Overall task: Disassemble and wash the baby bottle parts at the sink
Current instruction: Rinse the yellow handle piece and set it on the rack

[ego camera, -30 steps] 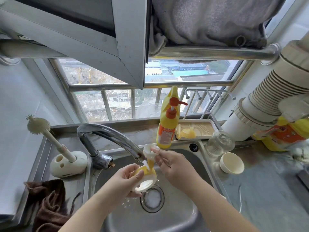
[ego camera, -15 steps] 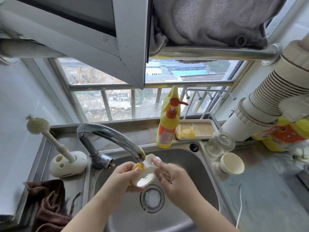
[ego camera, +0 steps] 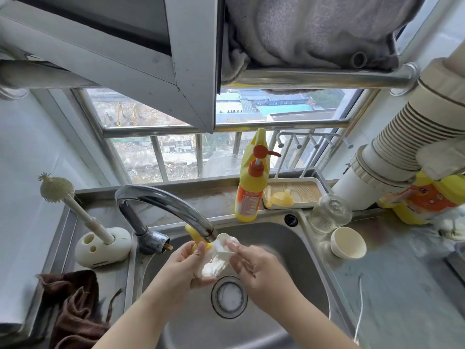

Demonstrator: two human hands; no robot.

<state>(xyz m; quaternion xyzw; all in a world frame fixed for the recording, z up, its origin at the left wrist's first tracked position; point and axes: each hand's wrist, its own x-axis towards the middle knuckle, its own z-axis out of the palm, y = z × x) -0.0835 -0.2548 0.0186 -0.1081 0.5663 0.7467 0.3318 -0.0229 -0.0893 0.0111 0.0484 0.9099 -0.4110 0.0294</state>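
1. Two hands over the sink (ego camera: pixel 289 238), directly beneath the faucet (ego camera: pixel 173 207) spout.
2. Left hand (ego camera: pixel 181 268) gripping a yellow-and-white bottle part (ego camera: pixel 211 265), fingers curled round its left side.
3. Right hand (ego camera: pixel 254 263) pinching a small white piece (ego camera: pixel 227 241) at the part's upper edge; grip narrow.
4. Drain strainer (ego camera: pixel 229 297) at 6 o'clock of the hands.
5. Soap pump bottle (ego camera: pixel 250 187) at 12 o'clock, on the sink ledge; tray (ego camera: pixel 302 182) with a yellow piece (ego camera: pixel 281 199) just beside it.
6. Glass bottle (ego camera: pixel 329 212) and cream cap (ego camera: pixel 348 241) at 3 o'clock on the table.
7. Bottle brush (ego camera: pixel 75 205) in holder at 9 o'clock; brown cloth (ego camera: pixel 75 306) at 8 o'clock.
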